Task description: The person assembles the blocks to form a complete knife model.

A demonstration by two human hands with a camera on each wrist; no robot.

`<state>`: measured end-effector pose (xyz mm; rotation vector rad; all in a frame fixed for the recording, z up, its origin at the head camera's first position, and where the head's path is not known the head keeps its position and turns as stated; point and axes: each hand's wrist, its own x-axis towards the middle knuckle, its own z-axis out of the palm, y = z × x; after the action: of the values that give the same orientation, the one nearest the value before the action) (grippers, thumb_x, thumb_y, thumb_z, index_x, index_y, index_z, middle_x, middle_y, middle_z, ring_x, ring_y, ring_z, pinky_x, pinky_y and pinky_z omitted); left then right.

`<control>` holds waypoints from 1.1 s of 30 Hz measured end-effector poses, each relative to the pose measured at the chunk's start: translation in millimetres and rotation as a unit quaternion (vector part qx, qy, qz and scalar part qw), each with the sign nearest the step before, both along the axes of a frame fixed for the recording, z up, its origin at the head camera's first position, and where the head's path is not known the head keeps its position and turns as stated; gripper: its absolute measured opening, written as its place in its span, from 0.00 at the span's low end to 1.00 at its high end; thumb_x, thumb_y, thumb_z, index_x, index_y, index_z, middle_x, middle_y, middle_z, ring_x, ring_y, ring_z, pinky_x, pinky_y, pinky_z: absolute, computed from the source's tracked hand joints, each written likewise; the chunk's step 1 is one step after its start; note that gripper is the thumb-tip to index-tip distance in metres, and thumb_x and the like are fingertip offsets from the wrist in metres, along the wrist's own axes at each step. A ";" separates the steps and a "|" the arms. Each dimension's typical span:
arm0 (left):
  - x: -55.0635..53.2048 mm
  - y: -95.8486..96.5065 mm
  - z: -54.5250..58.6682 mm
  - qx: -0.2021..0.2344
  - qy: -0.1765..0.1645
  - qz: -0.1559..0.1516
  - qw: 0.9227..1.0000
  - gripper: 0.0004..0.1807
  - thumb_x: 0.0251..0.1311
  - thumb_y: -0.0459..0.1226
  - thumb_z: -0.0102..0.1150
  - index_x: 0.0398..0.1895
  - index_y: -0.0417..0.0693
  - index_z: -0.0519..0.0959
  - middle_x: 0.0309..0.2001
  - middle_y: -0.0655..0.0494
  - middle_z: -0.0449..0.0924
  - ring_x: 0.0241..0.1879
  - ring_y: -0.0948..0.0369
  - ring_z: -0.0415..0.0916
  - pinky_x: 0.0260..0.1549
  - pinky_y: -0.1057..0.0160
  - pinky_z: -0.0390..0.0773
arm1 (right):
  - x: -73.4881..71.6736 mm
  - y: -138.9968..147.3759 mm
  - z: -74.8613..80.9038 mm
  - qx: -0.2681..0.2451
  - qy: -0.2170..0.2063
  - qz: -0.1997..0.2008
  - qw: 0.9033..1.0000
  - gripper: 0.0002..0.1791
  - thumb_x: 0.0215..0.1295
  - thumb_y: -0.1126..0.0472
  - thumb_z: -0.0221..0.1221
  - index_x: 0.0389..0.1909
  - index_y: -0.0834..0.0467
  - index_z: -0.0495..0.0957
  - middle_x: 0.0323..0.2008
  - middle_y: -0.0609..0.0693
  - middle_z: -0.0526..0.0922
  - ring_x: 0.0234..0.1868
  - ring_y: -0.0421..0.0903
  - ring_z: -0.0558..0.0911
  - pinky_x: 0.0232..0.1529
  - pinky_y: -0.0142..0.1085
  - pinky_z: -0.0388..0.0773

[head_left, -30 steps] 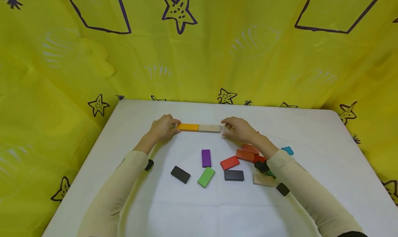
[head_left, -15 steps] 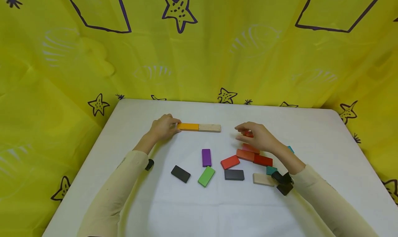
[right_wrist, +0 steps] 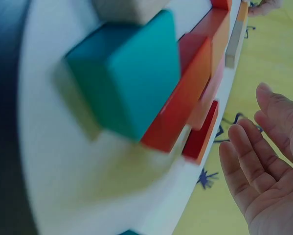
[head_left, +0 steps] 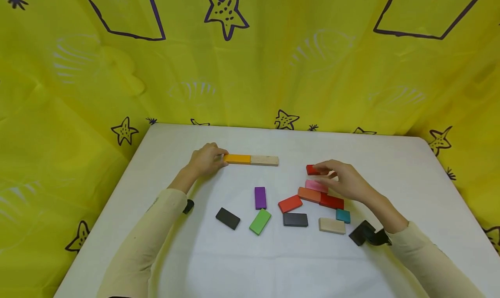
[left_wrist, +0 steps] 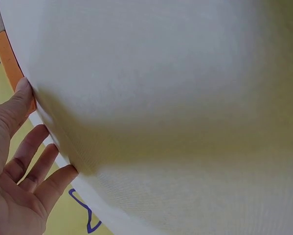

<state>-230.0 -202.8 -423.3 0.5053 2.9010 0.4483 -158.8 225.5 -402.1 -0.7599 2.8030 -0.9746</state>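
orange block (head_left: 239, 159): left hand (head_left: 206, 160) pinches its end, likely steadying it against beige block (head_left: 264, 160); right hand (head_left: 344, 180), fingers loosely parted, grips nothing by far red block (head_left: 311, 170).

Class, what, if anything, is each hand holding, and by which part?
The left hand pinches the orange block by its left end; the right hand holds nothing.

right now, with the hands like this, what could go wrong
The left hand might nudge the orange rectangular block it holds, spoiling its line with the adjoining beige rectangular block.

The right hand, near the farthest red rectangular block, could knock the pink rectangular block out of place.
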 end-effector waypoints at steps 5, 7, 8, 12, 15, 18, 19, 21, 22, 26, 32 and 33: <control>-0.6 0.0 0.4 0.002 -0.002 0.005 1.000 0.20 0.66 0.45 0.67 0.60 0.51 0.84 0.47 0.49 0.79 0.46 0.53 0.73 0.43 0.48 0.76 | -3.6 11.4 -0.9 0.007 -0.014 -0.025 1.000 0.22 0.66 0.64 0.68 0.59 0.65 0.79 0.52 0.60 0.83 0.51 0.58 0.82 0.50 0.55 0.81; -0.9 -0.3 0.2 0.003 -0.001 0.005 1.000 0.20 0.66 0.45 0.67 0.60 0.50 0.84 0.47 0.49 0.80 0.46 0.53 0.73 0.43 0.48 0.76 | -5.5 15.0 -1.8 0.011 -0.021 -0.033 0.999 0.23 0.66 0.64 0.68 0.60 0.65 0.79 0.52 0.62 0.83 0.51 0.60 0.82 0.50 0.56 0.81; -0.9 -0.4 0.3 0.003 0.000 0.004 1.000 0.20 0.66 0.45 0.67 0.60 0.50 0.84 0.47 0.49 0.80 0.46 0.53 0.73 0.43 0.48 0.77 | -6.7 16.7 -2.5 0.012 -0.024 -0.036 0.999 0.23 0.66 0.64 0.68 0.60 0.65 0.78 0.53 0.63 0.82 0.51 0.60 0.81 0.51 0.56 0.81; -1.0 -1.1 -0.2 0.005 0.000 0.004 1.000 0.20 0.66 0.45 0.68 0.59 0.50 0.84 0.47 0.49 0.80 0.46 0.53 0.74 0.43 0.48 0.77 | -12.7 21.8 -5.0 0.010 -0.033 -0.041 0.999 0.25 0.65 0.65 0.68 0.61 0.66 0.77 0.56 0.65 0.81 0.52 0.61 0.81 0.51 0.56 0.81; -0.9 -1.3 -0.7 0.008 0.000 0.006 1.000 0.20 0.66 0.45 0.68 0.59 0.50 0.84 0.47 0.49 0.80 0.46 0.53 0.74 0.43 0.49 0.76 | -18.1 24.4 -6.6 0.008 -0.039 -0.040 0.998 0.26 0.64 0.65 0.69 0.62 0.67 0.76 0.56 0.66 0.80 0.52 0.61 0.82 0.52 0.57 0.81; 0.0 -1.4 -0.6 0.010 0.001 0.007 1.000 0.20 0.66 0.45 0.68 0.59 0.50 0.84 0.47 0.49 0.79 0.46 0.54 0.74 0.42 0.50 0.76 | -23.0 26.1 -8.5 0.004 -0.049 -0.037 0.998 0.26 0.64 0.65 0.69 0.62 0.67 0.76 0.57 0.66 0.80 0.52 0.62 0.82 0.52 0.57 0.80; 0.6 -1.3 -0.4 0.010 0.001 0.007 1.000 0.20 0.66 0.45 0.68 0.59 0.50 0.84 0.47 0.50 0.79 0.46 0.54 0.73 0.42 0.51 0.76 | -24.4 26.6 -9.4 0.003 -0.054 -0.035 0.998 0.26 0.64 0.65 0.69 0.62 0.67 0.76 0.57 0.66 0.80 0.52 0.62 0.82 0.52 0.57 0.80; 1.8 -1.3 0.0 0.010 0.001 0.007 1.000 0.20 0.66 0.45 0.68 0.59 0.50 0.84 0.47 0.50 0.79 0.46 0.54 0.73 0.42 0.51 0.75 | -26.7 27.4 -11.1 0.002 -0.063 -0.033 0.997 0.27 0.65 0.65 0.69 0.63 0.67 0.75 0.57 0.66 0.79 0.52 0.62 0.82 0.53 0.56 0.80; 2.3 -1.3 0.0 0.009 0.001 0.007 1.000 0.20 0.66 0.45 0.67 0.59 0.50 0.84 0.48 0.50 0.79 0.46 0.54 0.73 0.42 0.51 0.76 | -27.7 27.8 -11.9 0.002 -0.067 -0.032 0.997 0.27 0.65 0.65 0.69 0.63 0.67 0.75 0.57 0.66 0.79 0.53 0.61 0.82 0.53 0.55 0.80; 3.1 -1.2 0.3 0.009 0.002 0.003 1.000 0.20 0.66 0.46 0.68 0.59 0.51 0.84 0.48 0.50 0.79 0.46 0.54 0.74 0.43 0.50 0.76 | -30.9 28.6 -14.2 0.005 -0.082 -0.035 0.996 0.27 0.66 0.64 0.68 0.63 0.66 0.75 0.58 0.65 0.79 0.53 0.61 0.82 0.53 0.53 0.81; 3.3 -1.4 0.4 0.006 0.004 -0.001 1.000 0.21 0.67 0.46 0.67 0.60 0.51 0.84 0.48 0.51 0.79 0.46 0.55 0.74 0.43 0.49 0.76 | -34.3 27.1 -14.1 0.013 -0.094 -0.037 0.995 0.25 0.66 0.65 0.67 0.62 0.67 0.76 0.57 0.65 0.80 0.53 0.60 0.81 0.53 0.52 0.81; 3.3 -1.4 0.5 0.005 0.003 -0.001 1.000 0.21 0.67 0.46 0.67 0.60 0.51 0.84 0.48 0.51 0.79 0.47 0.55 0.74 0.43 0.49 0.76 | -34.7 26.5 -14.2 0.013 -0.096 -0.035 0.995 0.25 0.66 0.66 0.67 0.62 0.67 0.76 0.57 0.65 0.80 0.53 0.61 0.81 0.53 0.52 0.81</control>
<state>-226.7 -204.1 -422.8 0.5111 2.9062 0.4626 -193.5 252.0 -416.3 -0.5360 2.6871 -0.9629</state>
